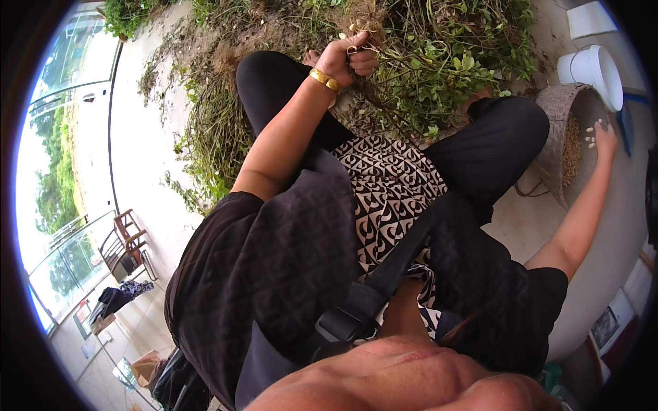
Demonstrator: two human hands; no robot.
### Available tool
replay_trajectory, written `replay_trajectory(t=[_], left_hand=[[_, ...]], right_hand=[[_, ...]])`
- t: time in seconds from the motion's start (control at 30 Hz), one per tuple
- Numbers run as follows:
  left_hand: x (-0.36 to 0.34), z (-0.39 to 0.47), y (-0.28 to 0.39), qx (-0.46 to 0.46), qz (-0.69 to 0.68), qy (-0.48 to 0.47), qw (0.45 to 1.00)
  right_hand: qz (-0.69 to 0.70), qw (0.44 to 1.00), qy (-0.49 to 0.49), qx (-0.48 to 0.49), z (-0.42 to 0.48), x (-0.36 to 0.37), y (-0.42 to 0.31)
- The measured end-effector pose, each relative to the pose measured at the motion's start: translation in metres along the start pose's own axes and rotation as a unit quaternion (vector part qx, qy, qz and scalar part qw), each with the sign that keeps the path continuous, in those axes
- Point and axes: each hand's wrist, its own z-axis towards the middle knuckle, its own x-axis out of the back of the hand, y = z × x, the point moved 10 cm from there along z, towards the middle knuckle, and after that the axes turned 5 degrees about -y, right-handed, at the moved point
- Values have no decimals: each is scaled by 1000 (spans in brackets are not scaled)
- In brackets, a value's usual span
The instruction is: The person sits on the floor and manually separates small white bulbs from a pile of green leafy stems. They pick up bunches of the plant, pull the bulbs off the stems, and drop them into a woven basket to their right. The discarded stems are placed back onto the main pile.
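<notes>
My left hand [348, 59] is closed around the stems of a peanut plant [362, 25], just below its root end. Pale pods and dry roots stick out past my thumb, and leafy stems trail down to the right. Off to the right, my right hand [605, 138] is over the mouth of a woven basket [555, 133] tipped towards me. Several pale peanut pods [590, 137] are beside its fingers, apparently dropping. Inside the basket lies a heap of picked peanuts [570, 149].
Uprooted peanut plants [442, 61] are heaped in front of my legs, with another bundle [216, 133] at my left knee. A white bucket [586, 72] stands behind the basket, near a blue dustpan-like object [625, 126]. Wooden chairs [128, 231] stand far left.
</notes>
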Motion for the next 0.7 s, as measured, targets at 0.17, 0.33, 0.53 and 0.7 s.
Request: replay_trajectory(t=[0.17, 0.33, 0.53, 0.7], left_hand=[[-27, -3, -5, 10, 23, -64, 998], [-29, 3, -12, 7, 29, -87, 996], [-38, -3, -13, -6, 32, -111, 993], [-35, -4, -15, -15, 37, -121, 992]], right_hand=[[442, 863, -165, 182, -161, -14, -324], [493, 723, -417, 245, -290, -118, -506], [607, 461, -615, 202, -329, -131, -556], [598, 478, -605, 219, -331, -127, -557]])
